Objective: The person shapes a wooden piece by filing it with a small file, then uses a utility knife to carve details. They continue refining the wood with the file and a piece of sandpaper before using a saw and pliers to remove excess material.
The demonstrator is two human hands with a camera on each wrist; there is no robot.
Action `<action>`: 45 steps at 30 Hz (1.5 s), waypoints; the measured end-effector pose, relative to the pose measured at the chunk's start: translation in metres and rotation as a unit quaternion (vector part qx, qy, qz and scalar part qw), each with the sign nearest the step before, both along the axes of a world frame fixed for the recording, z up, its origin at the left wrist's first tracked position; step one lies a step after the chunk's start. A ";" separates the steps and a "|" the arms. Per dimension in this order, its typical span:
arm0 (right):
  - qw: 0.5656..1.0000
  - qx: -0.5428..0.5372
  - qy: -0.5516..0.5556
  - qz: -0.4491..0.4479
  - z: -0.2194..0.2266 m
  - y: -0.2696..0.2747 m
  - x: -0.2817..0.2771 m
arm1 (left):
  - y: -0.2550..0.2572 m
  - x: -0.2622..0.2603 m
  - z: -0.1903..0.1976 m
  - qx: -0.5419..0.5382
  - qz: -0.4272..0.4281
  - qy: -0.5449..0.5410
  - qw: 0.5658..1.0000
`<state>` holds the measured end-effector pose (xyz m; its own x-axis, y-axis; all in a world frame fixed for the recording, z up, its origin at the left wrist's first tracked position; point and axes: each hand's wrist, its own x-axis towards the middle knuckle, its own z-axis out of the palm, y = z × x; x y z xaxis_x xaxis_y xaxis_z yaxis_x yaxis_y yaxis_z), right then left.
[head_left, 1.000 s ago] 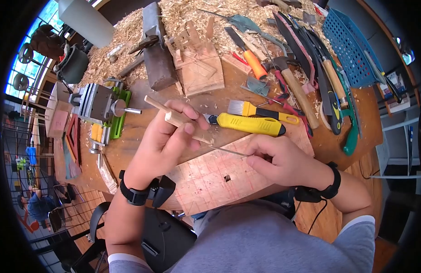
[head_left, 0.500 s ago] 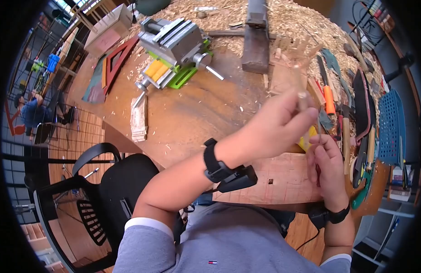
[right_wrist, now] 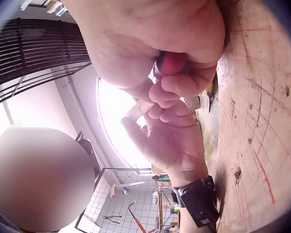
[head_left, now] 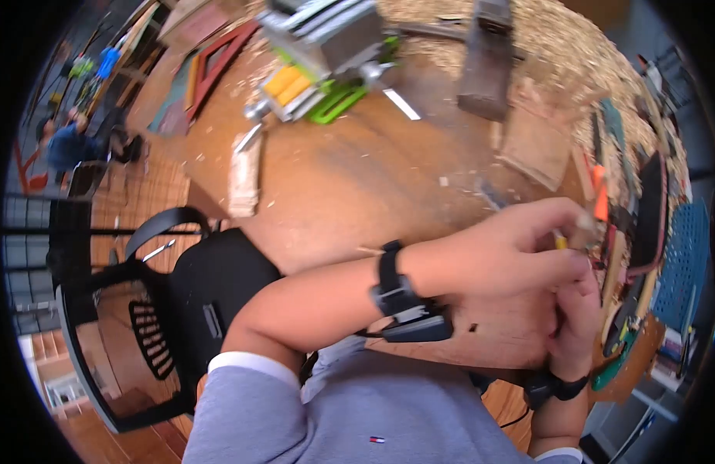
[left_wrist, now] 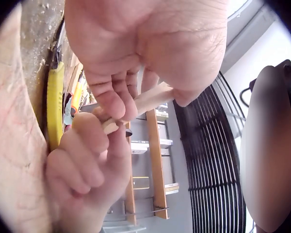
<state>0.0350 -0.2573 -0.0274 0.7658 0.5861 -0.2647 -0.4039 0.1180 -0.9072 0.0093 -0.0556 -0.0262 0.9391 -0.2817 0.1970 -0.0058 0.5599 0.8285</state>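
Close together over the marked board (head_left: 489,340), my hands meet at the right of the head view. My left hand (head_left: 504,251) (left_wrist: 150,53) grips a pale wooden piece (left_wrist: 154,98), its far end against the fingers of my right hand (head_left: 578,321) (left_wrist: 87,165). Curled fingers of my right hand (right_wrist: 160,43) hold a red and black object (right_wrist: 173,63) in the palm; most of it is hidden. Beyond the hands lies a yellow-handled tool (left_wrist: 55,107) in the left wrist view.
A grey vise (head_left: 326,39) with a green base stands at the back left, near a wood offcut (head_left: 245,174). Toward the back right are a dark metal block (head_left: 487,69), wood shavings, several tools and a blue basket (head_left: 682,263). A black chair (head_left: 210,294) is at left.
The head view has turned left, so the vise and chair show more. My hands have come closer together, and my left hand now partly covers my right in the head view.
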 end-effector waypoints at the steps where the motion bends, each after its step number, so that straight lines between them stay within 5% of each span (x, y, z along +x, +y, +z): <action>1: 0.999 -0.042 0.006 0.010 0.006 0.000 -0.001 | 0.001 -0.005 0.004 -0.147 -0.083 0.085 0.982; 2: 0.999 -0.036 0.001 0.027 0.008 0.000 -0.002 | 0.001 -0.004 -0.008 0.006 0.058 -0.052 0.997; 4: 0.998 -0.047 0.028 0.006 0.017 -0.001 -0.007 | 0.011 -0.005 -0.011 0.006 0.065 -0.046 0.997; 5: 0.998 -0.067 -0.008 -0.002 0.022 -0.001 -0.011 | 0.025 -0.009 0.005 0.080 0.011 0.080 0.993; 6: 0.995 -0.086 -0.041 -0.007 0.026 -0.004 -0.013 | 0.026 -0.007 0.000 0.113 0.008 0.035 0.993; 8: 0.972 -0.179 -0.147 0.048 0.036 -0.026 -0.019 | 0.026 -0.005 -0.009 0.131 -0.003 -0.010 0.991; 9: 0.914 -0.209 -0.331 0.105 0.031 -0.039 -0.014 | 0.028 -0.005 -0.009 0.192 -0.016 -0.007 0.981; 10: 0.912 -0.217 -0.330 0.106 0.033 -0.045 -0.014 | 0.030 -0.004 -0.007 0.255 -0.025 -0.003 0.967; 12: 0.861 -0.230 -0.425 0.156 0.038 -0.053 -0.020 | 0.030 -0.005 0.000 0.242 -0.056 0.043 0.968; 14: 0.862 -0.239 -0.409 0.177 0.035 -0.057 -0.023 | 0.031 -0.004 0.000 0.226 -0.072 0.101 0.966; 22: 0.746 -0.329 -0.539 0.210 0.024 -0.046 -0.034 | 0.035 -0.002 0.001 0.218 -0.070 0.142 0.963; 45: 0.780 -0.302 -0.517 0.186 0.014 -0.038 -0.052 | 0.037 -0.002 -0.001 0.201 -0.064 0.155 0.965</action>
<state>-0.0168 -0.2957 -0.0135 0.5598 0.8259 0.0676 0.6744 -0.4067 -0.6162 0.0074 -0.0191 -0.0269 0.8875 -0.3948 -0.2377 0.3257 0.1723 0.9296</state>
